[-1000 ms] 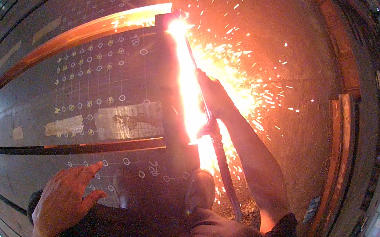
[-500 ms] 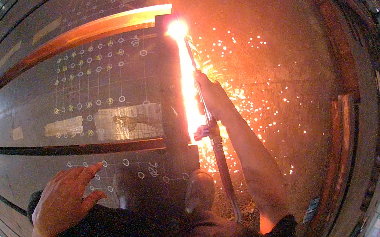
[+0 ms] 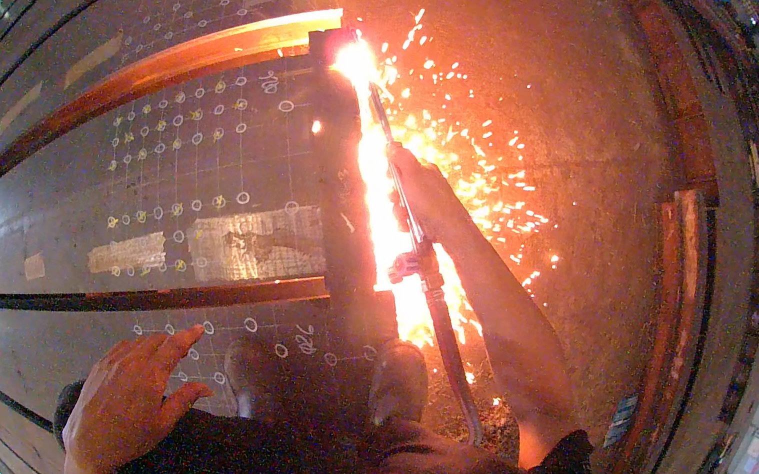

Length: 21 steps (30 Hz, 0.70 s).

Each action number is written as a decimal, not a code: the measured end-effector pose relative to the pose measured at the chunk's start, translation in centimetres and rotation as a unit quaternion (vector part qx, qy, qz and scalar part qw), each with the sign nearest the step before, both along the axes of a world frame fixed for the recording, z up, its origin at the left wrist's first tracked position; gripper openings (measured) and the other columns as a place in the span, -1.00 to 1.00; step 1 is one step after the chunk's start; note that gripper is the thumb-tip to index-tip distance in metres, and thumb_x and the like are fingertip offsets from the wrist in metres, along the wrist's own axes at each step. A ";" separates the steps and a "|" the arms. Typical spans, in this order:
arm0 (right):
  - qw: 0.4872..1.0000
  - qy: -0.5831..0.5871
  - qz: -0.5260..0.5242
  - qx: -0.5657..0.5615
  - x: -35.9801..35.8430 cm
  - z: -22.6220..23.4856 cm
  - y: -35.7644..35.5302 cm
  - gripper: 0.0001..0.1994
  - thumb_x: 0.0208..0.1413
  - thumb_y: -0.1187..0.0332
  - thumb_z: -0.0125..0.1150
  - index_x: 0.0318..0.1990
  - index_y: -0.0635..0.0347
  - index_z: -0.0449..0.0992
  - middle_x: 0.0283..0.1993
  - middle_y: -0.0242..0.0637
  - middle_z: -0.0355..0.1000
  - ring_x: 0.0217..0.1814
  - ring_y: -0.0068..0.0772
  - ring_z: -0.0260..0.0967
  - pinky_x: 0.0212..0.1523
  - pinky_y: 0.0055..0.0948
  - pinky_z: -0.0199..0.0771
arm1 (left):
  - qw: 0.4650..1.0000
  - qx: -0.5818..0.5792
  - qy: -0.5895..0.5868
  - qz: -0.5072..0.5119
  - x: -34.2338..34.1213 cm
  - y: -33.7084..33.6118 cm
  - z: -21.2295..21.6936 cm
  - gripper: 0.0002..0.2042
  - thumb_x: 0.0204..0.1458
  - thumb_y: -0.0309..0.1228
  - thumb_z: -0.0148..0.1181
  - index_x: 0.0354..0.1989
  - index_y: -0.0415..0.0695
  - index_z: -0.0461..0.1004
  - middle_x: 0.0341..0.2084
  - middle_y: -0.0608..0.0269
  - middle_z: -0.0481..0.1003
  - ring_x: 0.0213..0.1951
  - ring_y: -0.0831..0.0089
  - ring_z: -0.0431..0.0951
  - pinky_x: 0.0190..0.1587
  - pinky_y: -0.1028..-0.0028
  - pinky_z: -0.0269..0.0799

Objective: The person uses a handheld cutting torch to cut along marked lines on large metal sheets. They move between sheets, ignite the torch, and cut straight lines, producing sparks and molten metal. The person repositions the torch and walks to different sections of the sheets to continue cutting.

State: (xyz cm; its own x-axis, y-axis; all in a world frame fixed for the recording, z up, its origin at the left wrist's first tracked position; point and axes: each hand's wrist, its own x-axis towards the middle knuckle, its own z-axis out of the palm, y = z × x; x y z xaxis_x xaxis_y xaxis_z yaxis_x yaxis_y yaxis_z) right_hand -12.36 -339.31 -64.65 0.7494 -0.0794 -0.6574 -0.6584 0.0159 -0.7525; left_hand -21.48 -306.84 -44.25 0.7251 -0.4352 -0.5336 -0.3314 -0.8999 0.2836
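The right hand (image 3: 415,193) grips the long, thin, dark torch (image 3: 415,264), which slants away towards the far middle with its bright tip at the right edge of the steel plate (image 3: 155,187). The left hand (image 3: 129,401), fingers spread, rests on the dark knee (image 3: 258,464) at the near left. Sparks (image 3: 476,152) scatter right over bare floor (image 3: 576,99); a rusty beam (image 3: 176,64) runs along the plate's far side.

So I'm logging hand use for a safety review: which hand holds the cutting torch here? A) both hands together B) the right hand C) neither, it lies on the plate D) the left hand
B: the right hand grips the long cutting torch beside the glowing cut, while the left hand is spread open near the person's knee, away from it.
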 end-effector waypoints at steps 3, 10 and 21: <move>1.000 0.012 -0.021 0.000 -0.2 0.4 0.1 -0.53 0.20 -0.10 -0.14 -0.41 0.17 0.35 -0.63 -0.34 0.22 -0.72 -0.52 0.20 -0.72 -0.43 0.25 | 1.000 -0.014 -0.009 -0.004 0.0 0.0 0.0 -0.48 0.01 -0.20 0.23 0.12 -0.17 0.34 -0.21 0.00 0.49 -0.15 0.01 0.49 -0.05 0.18 0.38; 0.999 0.009 -0.030 0.019 -0.2 -0.1 0.2 -0.51 0.14 -0.15 -0.03 -0.32 0.19 0.35 -0.60 -0.37 0.22 -0.72 -0.52 0.18 -0.73 -0.42 0.26 | 1.000 -0.003 0.003 0.004 0.0 0.0 0.1 -0.48 0.01 -0.19 0.22 0.13 -0.16 0.33 -0.19 0.00 0.49 -0.13 -0.01 0.49 -0.03 0.17 0.38; 0.999 0.012 -0.028 0.022 -0.3 -0.2 0.1 -0.53 0.16 -0.13 -0.04 -0.38 0.16 0.34 -0.62 -0.36 0.22 -0.72 -0.50 0.20 -0.74 -0.42 0.24 | 1.000 0.005 0.007 -0.003 0.5 -0.6 0.9 -0.50 0.02 -0.19 0.22 0.11 -0.16 0.34 -0.18 -0.03 0.50 -0.12 -0.02 0.49 -0.02 0.17 0.38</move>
State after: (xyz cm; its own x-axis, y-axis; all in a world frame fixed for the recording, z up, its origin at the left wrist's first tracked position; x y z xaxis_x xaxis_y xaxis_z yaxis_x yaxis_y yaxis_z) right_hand -12.66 -339.21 -64.89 0.7285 -0.0911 -0.6790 -0.6736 0.0853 -0.7341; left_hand -20.95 -307.49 -43.31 0.7154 -0.4339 -0.5477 -0.3323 -0.9008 0.2796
